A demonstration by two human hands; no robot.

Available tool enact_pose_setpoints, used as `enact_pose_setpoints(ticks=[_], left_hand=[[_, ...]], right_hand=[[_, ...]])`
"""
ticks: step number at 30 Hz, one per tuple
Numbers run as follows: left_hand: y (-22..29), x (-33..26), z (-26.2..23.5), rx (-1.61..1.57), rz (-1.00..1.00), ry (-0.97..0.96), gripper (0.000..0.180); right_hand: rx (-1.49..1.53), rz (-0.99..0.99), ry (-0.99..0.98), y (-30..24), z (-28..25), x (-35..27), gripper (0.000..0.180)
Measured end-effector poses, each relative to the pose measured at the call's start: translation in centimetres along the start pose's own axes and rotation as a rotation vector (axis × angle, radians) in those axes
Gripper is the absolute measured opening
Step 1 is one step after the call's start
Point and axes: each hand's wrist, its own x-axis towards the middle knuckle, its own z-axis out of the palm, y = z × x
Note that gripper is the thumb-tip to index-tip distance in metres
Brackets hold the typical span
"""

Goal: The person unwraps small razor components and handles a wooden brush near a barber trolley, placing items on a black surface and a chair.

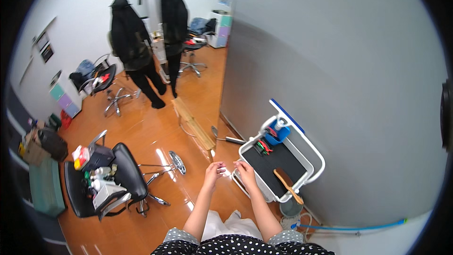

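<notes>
My left hand and my right hand are raised side by side in front of me, fingers loosely curled, close together but apart. Neither holds anything that I can see. My right hand hovers at the near left corner of a white trolley with a black tray top. On the tray lie a wooden brush and several red and green clips. A blue holder sits at its far end.
A black salon chair at the left carries bottles and boxes. A wooden bench stands by a wall mirror. A person in black walks away at the back. A grey wall is on the right.
</notes>
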Motion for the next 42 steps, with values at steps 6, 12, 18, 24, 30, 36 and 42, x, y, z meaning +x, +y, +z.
enact_pose_setpoints(ticks=[6, 12, 18, 24, 30, 36, 42], left_hand=[[5.2, -4.1, -8.5, -0.093, 0.147, 0.219, 0.023], [9.0, -9.3, -19.9, -0.200, 0.294, 0.423, 0.023], [12.0, -16.2, -30.8, -0.265, 0.411, 0.638, 0.024], [12.6, -21.2, -38.9, -0.302, 0.451, 0.808, 0.024], [11.1, -23.0, -44.3, -0.385, 0.455, 0.933, 0.026], [11.1, -20.4, -48.1, -0.481, 0.431, 1.027, 0.026], [13.2, -15.8, -52.3, -0.581, 0.428, 1.131, 0.024]], right_hand=[[-0.103, -0.034, -0.341, 0.6, 9.2, 0.5, 0.021], [-0.184, -0.075, -0.594, -0.4, 21.7, -2.1, 0.024], [-0.181, -0.034, -0.786, 0.1, 34.0, -6.1, 0.022], [-0.157, 0.050, -0.945, 2.0, 43.2, -9.3, 0.023], [-0.251, 0.093, -1.059, 3.9, 49.3, -10.1, 0.022], [-0.354, 0.155, -1.107, 5.2, 55.2, -7.3, 0.022], [-0.419, 0.153, -1.226, 8.1, 63.0, -2.1, 0.022]])
